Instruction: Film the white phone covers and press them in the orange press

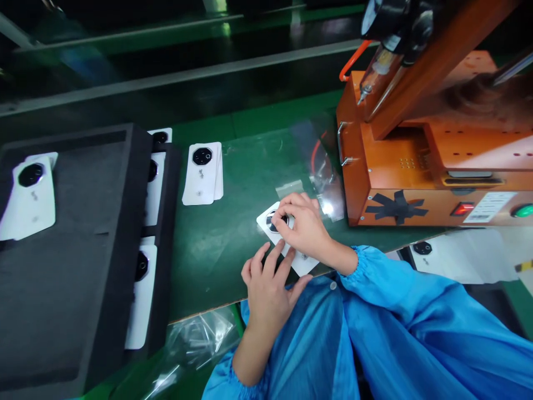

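A white phone back panel with a dark round camera area lies tilted on the green bench near its front edge. My left hand rests over the panel's lower left side, its fingers spread and the fingertips touching it. From the right, my right hand reaches over the camera area, with thumb and index finger brought together there. Whatever is between those fingertips is too small to make out. Just behind my right hand lies a small clear plastic piece.
Stacked white panels lie left of centre on the green bench. Black foam trays with more panels fill the left. An orange machine stands at the right, beside clear film. Plastic bags hang below the front edge.
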Available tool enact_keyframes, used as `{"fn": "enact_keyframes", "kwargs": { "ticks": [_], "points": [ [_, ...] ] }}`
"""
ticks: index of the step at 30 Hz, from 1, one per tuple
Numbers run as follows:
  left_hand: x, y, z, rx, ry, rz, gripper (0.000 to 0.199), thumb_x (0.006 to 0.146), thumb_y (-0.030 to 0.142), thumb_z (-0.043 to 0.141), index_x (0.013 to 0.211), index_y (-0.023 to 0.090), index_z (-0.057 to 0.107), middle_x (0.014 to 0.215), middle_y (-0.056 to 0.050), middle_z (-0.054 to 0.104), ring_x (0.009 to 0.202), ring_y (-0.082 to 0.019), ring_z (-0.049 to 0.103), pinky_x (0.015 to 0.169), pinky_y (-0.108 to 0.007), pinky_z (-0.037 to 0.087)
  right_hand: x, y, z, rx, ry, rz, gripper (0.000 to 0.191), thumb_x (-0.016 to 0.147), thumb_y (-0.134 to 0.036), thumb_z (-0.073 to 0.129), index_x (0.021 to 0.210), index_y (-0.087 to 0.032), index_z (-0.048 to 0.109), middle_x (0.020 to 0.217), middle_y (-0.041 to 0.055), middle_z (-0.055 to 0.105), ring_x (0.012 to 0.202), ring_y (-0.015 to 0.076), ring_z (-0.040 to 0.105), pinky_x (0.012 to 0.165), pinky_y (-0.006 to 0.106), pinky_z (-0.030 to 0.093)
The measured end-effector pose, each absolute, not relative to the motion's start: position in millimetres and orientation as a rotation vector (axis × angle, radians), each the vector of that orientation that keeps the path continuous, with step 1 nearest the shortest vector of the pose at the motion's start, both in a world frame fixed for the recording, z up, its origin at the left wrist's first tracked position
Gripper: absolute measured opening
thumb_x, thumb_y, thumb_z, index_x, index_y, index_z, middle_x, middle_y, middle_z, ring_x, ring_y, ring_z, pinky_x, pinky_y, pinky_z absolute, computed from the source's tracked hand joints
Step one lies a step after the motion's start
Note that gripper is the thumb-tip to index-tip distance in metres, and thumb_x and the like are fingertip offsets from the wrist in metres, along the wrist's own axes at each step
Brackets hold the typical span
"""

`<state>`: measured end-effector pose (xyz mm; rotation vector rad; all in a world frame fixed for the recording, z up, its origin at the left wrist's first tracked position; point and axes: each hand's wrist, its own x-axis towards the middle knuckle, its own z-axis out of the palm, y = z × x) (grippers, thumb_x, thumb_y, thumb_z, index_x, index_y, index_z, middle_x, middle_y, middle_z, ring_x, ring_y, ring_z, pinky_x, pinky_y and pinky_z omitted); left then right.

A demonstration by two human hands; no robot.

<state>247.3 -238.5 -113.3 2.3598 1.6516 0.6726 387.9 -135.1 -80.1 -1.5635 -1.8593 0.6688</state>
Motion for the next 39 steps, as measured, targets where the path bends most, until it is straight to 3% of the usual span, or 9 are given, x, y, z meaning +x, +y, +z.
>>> {"fn": "enact_keyframes", "kwargs": {
  "ticks": [5,14,33,37,39],
  "points": [
    [247,-239,-116,2.378,1.652,0.687,0.054,0.084,0.058,0.072,0.128,0.027,0.068,0.138,-0.008,0.066,0.129,-0.036,0.053,0.101,-0.05,0.031,389,-133,-89,-1.579,-1.932,0.483,0.013,0.089,-0.023,0.062,0.079,-0.021,0.07,0.099,0.0029,0.067,0.097,0.0214,0.052,0.085,0.04,0.028],
    [246,-239,-115,2.432,1.645,0.696,0.055,0.084,0.057,0.072,0.128,0.025,0.067,0.138,-0.009,0.066,0.128,-0.035,0.054,0.1,-0.049,0.031,394,-129,-99,-1.603,-1.917,0.409,0.018,0.093,-0.027,0.059,0.079,-0.022,0.069,0.097,0.0029,0.066,0.097,0.0215,0.053,0.084,0.04,0.028],
    [247,-239,-115,2.398,1.663,0.727,0.053,0.083,0.057,0.074,0.126,0.027,0.069,0.136,-0.008,0.068,0.127,-0.034,0.055,0.1,-0.049,0.032,396,-131,-98,-1.605,-1.964,0.314,0.01,0.086,-0.029,0.067,0.081,-0.021,0.068,0.098,0.0033,0.065,0.096,0.0217,0.053,0.083,0.04,0.028],
    [247,-240,-116,2.396,1.667,0.707,0.051,0.083,0.057,0.074,0.125,0.028,0.07,0.136,-0.007,0.068,0.128,-0.034,0.054,0.101,-0.049,0.032,395,-132,-100,-1.622,-2.013,0.275,0.008,0.087,-0.028,0.067,0.089,-0.021,0.068,0.104,0.0051,0.065,0.099,0.0237,0.053,0.084,0.041,0.029],
    [247,-240,-118,2.403,1.669,0.706,0.051,0.084,0.057,0.073,0.126,0.029,0.069,0.136,-0.008,0.067,0.128,-0.034,0.053,0.102,-0.049,0.031,395,-135,-97,-1.623,-2.019,0.245,0.017,0.088,-0.03,0.066,0.102,-0.02,0.068,0.11,0.0072,0.065,0.103,0.0256,0.053,0.085,0.041,0.031]
  ]
}}
